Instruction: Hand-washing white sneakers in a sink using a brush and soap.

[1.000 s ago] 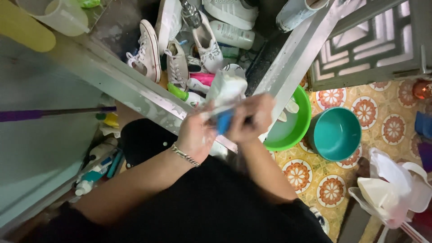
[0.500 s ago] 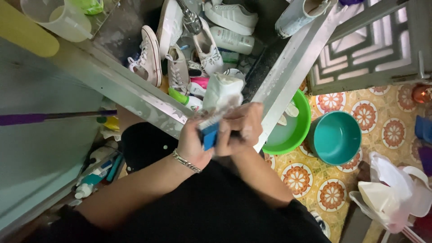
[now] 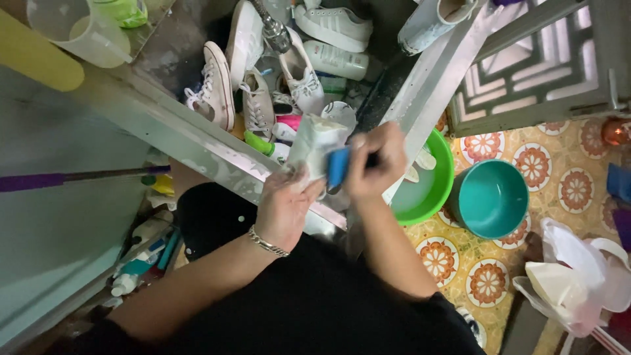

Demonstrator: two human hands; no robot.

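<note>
Both hands have drifted up toward the sink edge, so the right hand [image 3: 376, 161] is now gripping the blue brush [image 3: 338, 167] against the white shoe [image 3: 317, 146]. Left hand [image 3: 286, 209] is cupping that shoe from below, fingertips mostly hiding underneath; the brush bristles aren't really showing.

Person: black top, black trousers; forearms bare; silver chain bracelet [image 3: 265, 241] on left wrist.

White shoe [image 3: 314, 146], blue brush [image 3: 338, 167]; green basin [image 3: 437, 190], teal bucket [image 3: 490, 197]; yellow floor [image 3: 565, 141] with orange floral medallions.
</note>
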